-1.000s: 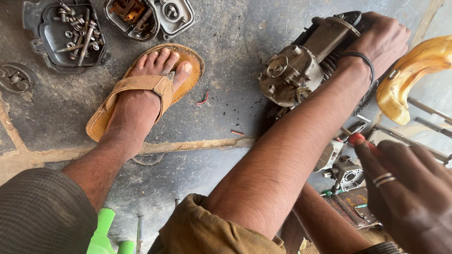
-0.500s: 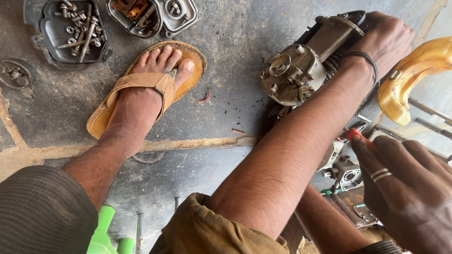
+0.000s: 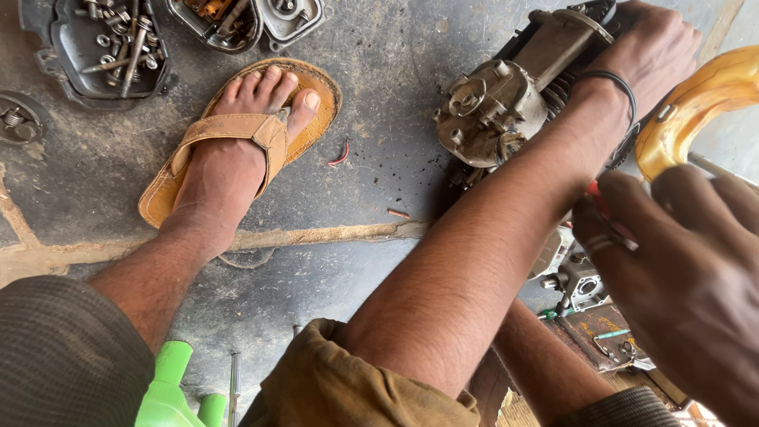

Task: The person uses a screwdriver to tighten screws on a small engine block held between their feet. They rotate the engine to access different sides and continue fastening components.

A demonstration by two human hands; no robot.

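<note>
Left hand (image 3: 656,47) clamped on the engine (image 3: 506,103) — right hand (image 3: 680,269) pinching a red-handled tool (image 3: 594,192).

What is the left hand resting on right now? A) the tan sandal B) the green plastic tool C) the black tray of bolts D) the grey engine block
D: the left hand lies on the far end of the grey engine block, a dark band round its wrist; the tan sandal and the black tray of bolts lie apart from it.
</note>
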